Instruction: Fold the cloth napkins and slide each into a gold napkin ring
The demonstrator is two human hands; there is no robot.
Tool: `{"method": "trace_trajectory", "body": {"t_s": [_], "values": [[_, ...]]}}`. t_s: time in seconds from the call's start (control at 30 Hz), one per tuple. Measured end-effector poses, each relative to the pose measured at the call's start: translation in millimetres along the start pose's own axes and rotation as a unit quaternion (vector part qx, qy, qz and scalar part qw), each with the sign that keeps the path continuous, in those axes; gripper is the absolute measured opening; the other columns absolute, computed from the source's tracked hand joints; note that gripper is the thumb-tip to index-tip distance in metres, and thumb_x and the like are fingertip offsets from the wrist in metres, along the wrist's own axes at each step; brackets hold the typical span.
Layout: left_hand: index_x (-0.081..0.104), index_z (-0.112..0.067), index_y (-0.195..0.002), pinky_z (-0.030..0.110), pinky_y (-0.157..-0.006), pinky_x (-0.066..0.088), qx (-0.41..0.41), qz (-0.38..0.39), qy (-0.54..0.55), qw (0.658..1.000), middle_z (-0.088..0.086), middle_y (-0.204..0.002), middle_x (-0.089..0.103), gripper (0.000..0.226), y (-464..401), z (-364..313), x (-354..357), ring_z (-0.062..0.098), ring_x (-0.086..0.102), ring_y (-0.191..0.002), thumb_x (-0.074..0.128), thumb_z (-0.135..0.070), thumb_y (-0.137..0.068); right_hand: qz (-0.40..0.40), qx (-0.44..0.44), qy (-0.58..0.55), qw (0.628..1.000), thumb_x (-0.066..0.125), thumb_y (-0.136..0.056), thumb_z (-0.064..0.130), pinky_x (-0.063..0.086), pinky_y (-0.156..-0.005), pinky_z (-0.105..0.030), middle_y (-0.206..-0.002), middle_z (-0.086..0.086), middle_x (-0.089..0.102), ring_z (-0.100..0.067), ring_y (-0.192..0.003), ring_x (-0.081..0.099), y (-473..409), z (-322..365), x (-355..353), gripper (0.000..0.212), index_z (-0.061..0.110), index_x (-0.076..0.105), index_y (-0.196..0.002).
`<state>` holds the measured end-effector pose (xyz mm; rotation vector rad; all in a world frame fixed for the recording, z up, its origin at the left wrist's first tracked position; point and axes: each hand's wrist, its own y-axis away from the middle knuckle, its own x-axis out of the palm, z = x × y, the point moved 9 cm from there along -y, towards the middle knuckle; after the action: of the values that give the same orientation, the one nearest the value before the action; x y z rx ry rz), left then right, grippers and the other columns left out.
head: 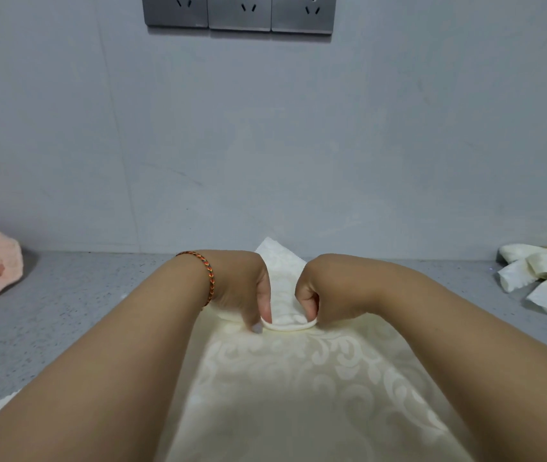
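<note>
Left hand (242, 288) and right hand (322, 290) pinch napkin (299, 378) fold between them; fold axis runs left-right, far corner beyond.

A home kitchen seems to be showing here: a speckled grey counter (65, 315) is meeting a grey wall (265, 128) carrying three sockets (238, 11).

left hand (242, 288), right hand (322, 288) pinch napkin (299, 378) fold; counter (65, 311); ringed napkins (545, 275) right
</note>
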<state>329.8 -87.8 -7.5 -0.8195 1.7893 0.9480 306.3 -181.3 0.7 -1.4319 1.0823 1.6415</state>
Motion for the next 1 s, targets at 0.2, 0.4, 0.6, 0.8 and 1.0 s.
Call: {"method": "trace_trajectory", "body": {"t_s": [0.2,0.4,0.6,0.8,1.0], "values": [[0.078,-0.022,-0.082,0.019,-0.081,0.045,-0.003,0.032,0.04,0.999,-0.012,-0.069,0.071,0.013,-1,5,4,-0.002,0.061,-0.067,0.078,-0.034,-0.076,0.027,0.031,-0.056,0.998,0.067,-0.08,0.017,0.045,-0.062,-0.023,-0.083,0.005,0.072,-0.011,-0.07,0.06,7,-10,-3,0.009,0.02,0.075,-0.08],[0.064,-0.028,-0.096,0.028,-0.087,0.048,-0.042,0.029,-0.03,0.998,-0.008,-0.095,0.067,0.041,-9,16,9,0.011,0.06,-0.084,0.084,-0.046,-0.065,0.052,0.033,-0.054,0.997,0.073,-0.082,0.03,0.039,-0.064,-0.019,-0.097,0.012,0.057,-0.007,-0.079,0.053,4,-19,10,0.025,0.029,0.058,-0.101],[0.062,-0.028,-0.094,0.026,-0.086,0.046,-0.056,0.043,-0.066,0.995,-0.017,-0.081,0.056,0.036,-8,15,10,0.01,0.055,-0.085,0.08,-0.049,-0.07,0.098,0.044,-0.02,0.994,0.074,-0.081,0.034,0.039,-0.067,-0.019,-0.092,0.015,0.052,-0.01,-0.088,0.053,-3,-21,11,0.036,0.026,0.059,-0.112],[0.056,-0.029,-0.072,0.027,-0.072,0.041,-0.06,0.062,-0.087,0.992,-0.016,-0.067,0.049,0.03,-4,11,9,0.009,0.048,-0.068,0.077,-0.05,-0.072,0.134,0.021,-0.014,0.991,0.076,-0.079,0.035,0.039,-0.065,-0.019,-0.083,0.012,0.053,-0.006,-0.073,0.049,-3,-15,13,0.028,0.022,0.057,-0.095],[0.053,-0.026,-0.068,0.022,-0.061,0.04,-0.008,-0.05,-0.019,0.999,-0.014,-0.067,0.051,0.029,18,6,8,0.006,0.048,-0.062,0.077,-0.04,-0.076,0.022,0.014,0.013,1.0,0.069,-0.085,0.026,0.03,-0.056,-0.024,-0.073,0.009,0.043,-0.012,-0.066,0.041,14,-12,8,0.03,0.023,0.042,-0.073]]}}
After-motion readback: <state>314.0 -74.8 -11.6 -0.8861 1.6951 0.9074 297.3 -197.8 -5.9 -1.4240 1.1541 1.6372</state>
